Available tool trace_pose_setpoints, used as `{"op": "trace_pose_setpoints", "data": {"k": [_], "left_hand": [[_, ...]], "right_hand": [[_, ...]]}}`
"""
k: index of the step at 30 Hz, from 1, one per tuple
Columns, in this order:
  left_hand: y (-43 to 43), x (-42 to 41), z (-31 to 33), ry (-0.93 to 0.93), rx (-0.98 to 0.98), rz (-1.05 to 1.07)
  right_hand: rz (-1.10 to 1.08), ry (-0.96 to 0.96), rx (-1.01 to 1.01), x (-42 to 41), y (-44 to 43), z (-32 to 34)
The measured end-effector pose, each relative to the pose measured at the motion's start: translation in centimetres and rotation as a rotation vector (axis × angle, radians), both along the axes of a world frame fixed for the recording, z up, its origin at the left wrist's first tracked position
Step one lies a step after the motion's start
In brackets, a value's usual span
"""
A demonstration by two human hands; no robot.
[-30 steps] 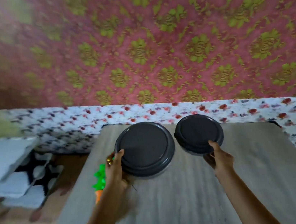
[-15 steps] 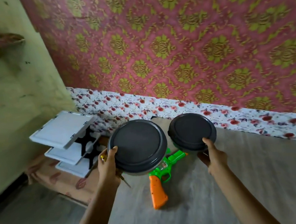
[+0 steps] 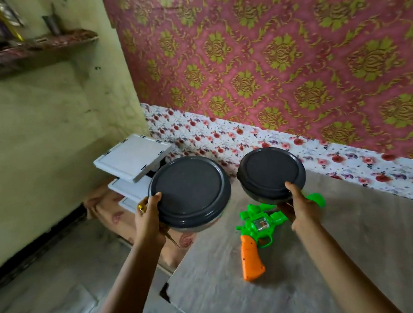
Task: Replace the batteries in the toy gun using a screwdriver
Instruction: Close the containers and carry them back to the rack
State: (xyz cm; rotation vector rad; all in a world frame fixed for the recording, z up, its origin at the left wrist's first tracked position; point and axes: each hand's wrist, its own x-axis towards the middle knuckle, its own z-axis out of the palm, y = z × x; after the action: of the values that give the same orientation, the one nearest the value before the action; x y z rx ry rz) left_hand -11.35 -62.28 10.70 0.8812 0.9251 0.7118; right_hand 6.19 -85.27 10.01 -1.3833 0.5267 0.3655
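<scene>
A green toy gun [image 3: 258, 225] with an orange grip lies on the grey table [image 3: 320, 272], partly behind my right hand. My left hand [image 3: 148, 221] grips the near rim of a large bowl with a dark grey lid [image 3: 190, 192], held in the air past the table's left edge. The same hand also holds a screwdriver, its yellow handle end [image 3: 141, 207] and metal tip [image 3: 172, 239] sticking out. My right hand [image 3: 301, 209] grips a smaller bowl with a dark grey lid [image 3: 270, 171] above the gun's barrel.
A white tiered rack [image 3: 132, 163] stands on the floor left of the table, against a green wall. A patterned red and gold cloth [image 3: 291, 53] hangs behind the table. A cushion [image 3: 113, 213] lies on the floor by the rack.
Both lidded bowls have been lifted off the table, uncovering the toy gun. The view has swung to the left, so the table now sits lower right.
</scene>
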Motion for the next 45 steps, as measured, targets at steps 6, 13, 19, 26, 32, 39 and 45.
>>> {"op": "trace_pose_setpoints", "data": {"k": [6,13,19,26,32,39,45], "left_hand": [[8.2,-2.8,-1.4,0.024,0.096,0.038],[19.7,-5.7,-1.8,0.016,0.125,-0.034],[31.0,-9.3,-2.6,0.069,0.082,-0.063],[39.7,-10.0,-3.4,0.09,0.039,-0.026],[46.3,-8.6,-5.7,0.086,0.0,-0.011],[53.8,-4.0,-7.0,0.131,0.057,-0.048],[58.7,-0.5,-8.1,0.131,0.063,-0.061]], "right_hand": [[0.035,0.02,0.029,-2.1,8.4,-0.3],[-0.021,0.041,0.099,-5.4,20.2,-0.6],[-0.046,0.042,0.216,-9.5,30.2,-0.6],[-0.006,0.078,0.196,-10.8,38.8,-1.3],[0.016,0.071,0.209,-8.4,45.3,-2.8],[0.034,0.12,0.164,-3.3,54.4,-4.7],[-0.041,0.162,0.049,1.1,59.5,-7.0]]}}
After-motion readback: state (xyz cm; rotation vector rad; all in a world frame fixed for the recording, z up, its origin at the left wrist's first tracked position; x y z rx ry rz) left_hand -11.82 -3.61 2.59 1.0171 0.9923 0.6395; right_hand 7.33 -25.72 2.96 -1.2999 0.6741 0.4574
